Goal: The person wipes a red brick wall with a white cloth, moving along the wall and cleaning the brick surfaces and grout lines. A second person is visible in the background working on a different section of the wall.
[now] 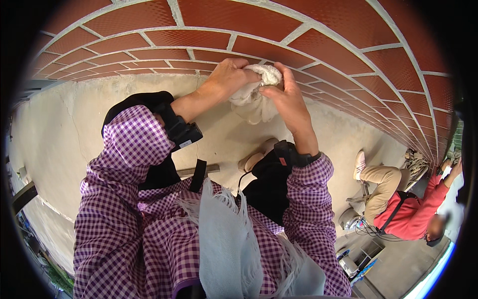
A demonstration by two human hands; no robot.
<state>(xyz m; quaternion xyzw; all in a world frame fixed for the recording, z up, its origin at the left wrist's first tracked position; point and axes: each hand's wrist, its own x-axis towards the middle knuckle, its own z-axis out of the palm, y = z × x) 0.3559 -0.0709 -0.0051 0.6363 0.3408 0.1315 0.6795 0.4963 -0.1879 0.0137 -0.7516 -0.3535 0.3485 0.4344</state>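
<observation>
A crumpled whitish cloth (257,95) is held up between both hands, close to a wall of red tiles with pale joints (239,18). My left hand (233,76) grips its upper left side, the fingers partly hidden in its folds. From the right, my right hand (285,93) holds the bunched top of the cloth between thumb and fingers. The lower part of it hangs loose over the concrete floor. Dark devices are strapped to both wrists, and both sleeves are purple checked fabric.
At the right, another person in a red top (403,216) sits facing the same wall, arms raised. A pile of wood pieces (416,162) lies by the wall's foot near them. A bucket (349,216) stands behind that person. Concrete floor (48,123) stretches below the wall.
</observation>
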